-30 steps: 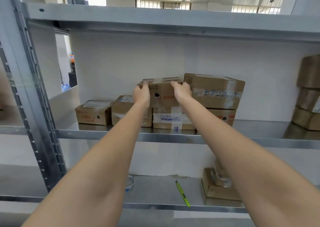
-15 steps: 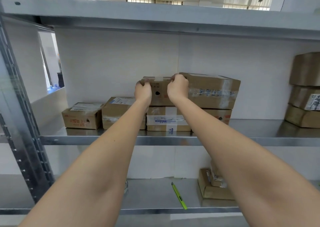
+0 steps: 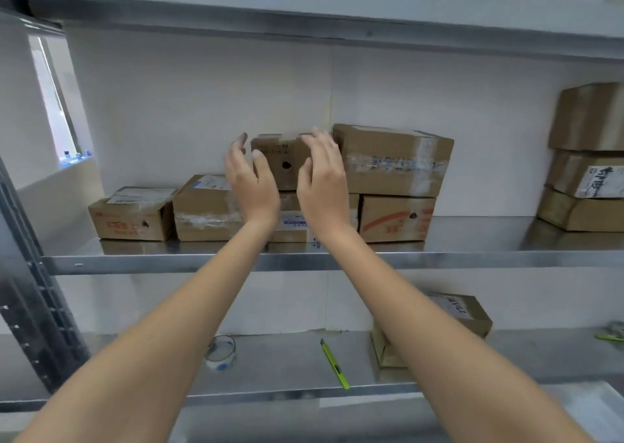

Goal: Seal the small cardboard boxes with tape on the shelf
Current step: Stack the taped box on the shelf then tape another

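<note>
Head view: left hand [image 3: 251, 180] and right hand [image 3: 322, 175] hover with fingers spread, holding nothing, before the taped small box [image 3: 282, 162] stacked on the middle shelf [image 3: 472, 260]. Tape roll [image 3: 221, 353] lies below; further sealing probably remains.

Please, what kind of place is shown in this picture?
Probably a storeroom or packing area of a warehouse. A metal shelving rack holds many taped cardboard boxes, and on the lower shelf lie a roll of clear tape and a green utility knife, tools for sealing parcels.
</note>
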The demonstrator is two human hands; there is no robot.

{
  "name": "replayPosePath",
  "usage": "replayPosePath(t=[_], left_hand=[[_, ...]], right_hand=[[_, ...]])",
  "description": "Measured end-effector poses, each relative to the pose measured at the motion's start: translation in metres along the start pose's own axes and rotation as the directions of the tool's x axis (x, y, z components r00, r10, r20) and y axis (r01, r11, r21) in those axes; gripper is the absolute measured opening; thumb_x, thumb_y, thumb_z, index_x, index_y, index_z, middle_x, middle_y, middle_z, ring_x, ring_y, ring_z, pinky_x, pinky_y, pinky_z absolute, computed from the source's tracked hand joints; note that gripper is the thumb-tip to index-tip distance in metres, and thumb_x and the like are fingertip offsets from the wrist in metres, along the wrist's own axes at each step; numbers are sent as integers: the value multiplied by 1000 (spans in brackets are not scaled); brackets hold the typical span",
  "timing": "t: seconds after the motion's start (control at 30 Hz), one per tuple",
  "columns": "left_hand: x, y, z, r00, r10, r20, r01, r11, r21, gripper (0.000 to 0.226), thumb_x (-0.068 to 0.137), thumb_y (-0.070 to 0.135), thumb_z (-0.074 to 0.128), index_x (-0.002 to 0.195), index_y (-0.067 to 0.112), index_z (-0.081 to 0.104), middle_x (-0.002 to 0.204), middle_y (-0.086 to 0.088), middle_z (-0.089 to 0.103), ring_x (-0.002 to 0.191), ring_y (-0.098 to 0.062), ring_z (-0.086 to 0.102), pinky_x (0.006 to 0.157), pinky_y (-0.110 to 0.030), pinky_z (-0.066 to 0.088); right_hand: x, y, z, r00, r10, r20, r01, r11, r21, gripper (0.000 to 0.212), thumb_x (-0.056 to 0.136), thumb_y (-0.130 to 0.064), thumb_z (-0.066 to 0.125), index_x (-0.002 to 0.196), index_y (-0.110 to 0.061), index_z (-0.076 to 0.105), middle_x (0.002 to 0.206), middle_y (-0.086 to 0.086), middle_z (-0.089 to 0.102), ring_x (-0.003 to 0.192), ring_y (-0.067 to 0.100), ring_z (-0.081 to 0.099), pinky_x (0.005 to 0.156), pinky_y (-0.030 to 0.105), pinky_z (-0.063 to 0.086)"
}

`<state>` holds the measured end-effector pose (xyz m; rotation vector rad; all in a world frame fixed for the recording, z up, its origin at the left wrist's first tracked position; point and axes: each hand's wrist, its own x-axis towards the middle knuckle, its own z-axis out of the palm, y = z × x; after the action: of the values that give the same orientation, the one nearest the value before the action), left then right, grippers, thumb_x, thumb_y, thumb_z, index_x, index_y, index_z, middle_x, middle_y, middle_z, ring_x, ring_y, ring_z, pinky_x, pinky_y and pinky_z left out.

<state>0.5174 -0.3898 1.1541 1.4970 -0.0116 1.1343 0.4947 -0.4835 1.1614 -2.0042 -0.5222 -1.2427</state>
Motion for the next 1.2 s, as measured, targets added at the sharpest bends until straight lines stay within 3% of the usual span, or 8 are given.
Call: replayPosePath(t=[0.1, 0.23, 0.4, 0.53, 0.67, 0.83, 1.0, 1.2], left_hand=[[-59, -22, -17, 966, 250, 62, -252, 968, 23, 32, 91, -2, 42, 118, 6, 55, 114, 1, 50, 106, -17, 50, 94, -25, 41], [-145, -80, -41, 819, 344, 459, -428, 899, 89, 26, 88, 1, 38, 106, 4, 56, 104, -5, 54, 98, -19, 50, 90, -25, 42], [-198, -132, -28, 714, 10, 700, -283, 919, 275, 24, 93, 6, 41, 111, 9, 56, 107, -2, 56, 100, -17, 52, 88, -37, 47], [-216, -137, 8, 693, -330, 641, -4, 887, 462, 33, 98, 11, 39, 128, 7, 53, 128, -12, 52, 120, -25, 46, 103, -38, 38], [-237, -130, 58, 563, -595, 573, 298, 793, 531, 42, 102, 22, 36, 137, 3, 48, 142, -19, 45, 131, -33, 39, 111, -37, 30], [-260, -107, 123, 379, -792, 479, 677, 590, 440, 49, 106, 34, 26, 143, 7, 41, 148, -12, 42, 135, -30, 39, 110, -34, 28], [-286, -115, 161, 266, -861, 434, 740, 471, 480, 57, 106, 43, 18, 153, 12, 22, 159, -9, 25, 145, -28, 25, 117, -37, 18], [-309, -135, 184, 173, -888, 425, 768, 392, 507, 59, 106, 45, 13, 154, 12, 18, 161, -7, 21, 147, -24, 21, 117, -34, 16]], right_hand=[[-54, 19, -7, 983, -106, -152, 92, 991, -97, 32, 89, -3, 47, 115, -7, 64, 123, 8, 61, 116, 19, 54, 102, 34, 35], [-118, 61, -20, 990, 57, -129, -78, 984, -162, 28, 88, -9, 43, 108, -9, 63, 109, 7, 56, 101, 18, 51, 85, 33, 34], [-169, 120, -54, 978, 206, 26, -183, 915, -360, 25, 87, -12, 41, 103, -10, 60, 101, 6, 53, 88, 23, 53, 76, 36, 38], [-189, 172, -96, 923, 381, 57, -296, 797, -527, 15, 88, -6, 52, 102, -6, 58, 101, 10, 52, 89, 28, 53, 79, 40, 39], [-194, 223, -131, 840, 543, 2, -432, 669, -605, 18, 95, -13, 47, 106, -4, 58, 110, 14, 53, 101, 31, 51, 86, 43, 40], [-197, 296, -162, 635, 767, -94, -720, 544, -431, 34, 98, -16, 43, 126, 0, 53, 131, 20, 48, 120, 37, 46, 100, 46, 36], [-208, 364, -183, 281, 959, -31, -926, 262, -271, 47, 101, -24, 38, 140, 2, 41, 141, 27, 44, 128, 41, 42, 104, 41, 33], [-226, 403, -180, 103, 989, 102, -967, 123, -223, 52, 104, -32, 29, 141, 3, 40, 145, 23, 44, 132, 40, 41, 107, 39, 30]])
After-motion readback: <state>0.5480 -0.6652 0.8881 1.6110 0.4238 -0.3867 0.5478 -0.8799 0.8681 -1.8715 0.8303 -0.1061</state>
